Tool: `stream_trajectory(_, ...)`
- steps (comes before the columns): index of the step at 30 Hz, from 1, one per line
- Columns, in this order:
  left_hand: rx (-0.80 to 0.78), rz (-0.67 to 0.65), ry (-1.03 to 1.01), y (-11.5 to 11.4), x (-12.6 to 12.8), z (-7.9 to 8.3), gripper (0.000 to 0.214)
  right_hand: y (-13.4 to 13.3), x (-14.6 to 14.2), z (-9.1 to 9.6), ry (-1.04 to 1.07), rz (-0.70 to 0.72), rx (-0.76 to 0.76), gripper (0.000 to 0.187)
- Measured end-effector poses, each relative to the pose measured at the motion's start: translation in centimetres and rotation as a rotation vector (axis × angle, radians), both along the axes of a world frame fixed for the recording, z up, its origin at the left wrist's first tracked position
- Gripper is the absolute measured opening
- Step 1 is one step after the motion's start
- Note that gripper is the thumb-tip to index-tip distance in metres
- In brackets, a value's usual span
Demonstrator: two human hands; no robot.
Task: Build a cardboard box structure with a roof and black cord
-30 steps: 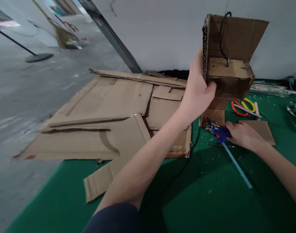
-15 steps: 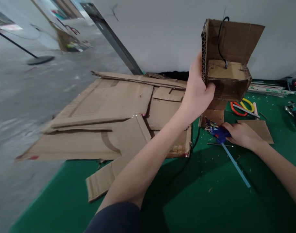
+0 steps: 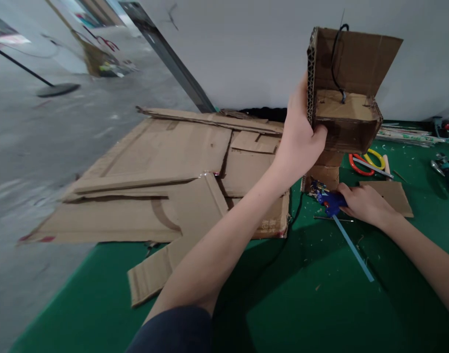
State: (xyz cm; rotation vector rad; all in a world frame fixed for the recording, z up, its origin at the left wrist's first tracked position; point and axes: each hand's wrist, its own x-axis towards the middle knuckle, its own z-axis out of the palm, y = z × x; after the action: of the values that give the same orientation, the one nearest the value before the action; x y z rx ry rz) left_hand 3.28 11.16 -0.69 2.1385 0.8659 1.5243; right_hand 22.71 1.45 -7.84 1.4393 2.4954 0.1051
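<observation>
My left hand grips the left side of a small cardboard box, holding it up above the table with its thumb at the front. The box has a raised back panel and a black wire looped into its middle shelf. Lower right, my right hand is closed round a blue hot glue gun, its handle mostly hidden by my fingers. A long pale-blue glue stick juts from it toward me. The gun's tip, speckled with bits, points left, close to a lower cardboard piece beneath the box.
Flat cardboard sheets cover the left of the green table. On the right lie red-and-yellow-handled scissors, a cardboard piece, a thin metal rod, pliers and a bundle of sticks. A black cord runs across the tabletop.
The glue gun and its stick have shifted slightly left with my right hand. My left hand keeps the box in nearly the same place.
</observation>
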Motion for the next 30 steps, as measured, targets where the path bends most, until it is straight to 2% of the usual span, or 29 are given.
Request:
stream_trajectory(11,0.001,-0.013,0.008,0.16,-0.05,-0.22,0.067,-0.28,0.05,0.46,0.065,0.022,0.033,0.042)
stream_trajectory(30,-0.004,-0.009,-0.003,0.23,0.02,-0.11,0.063,0.0,0.39,-0.05,0.011,0.003,0.027,0.034)
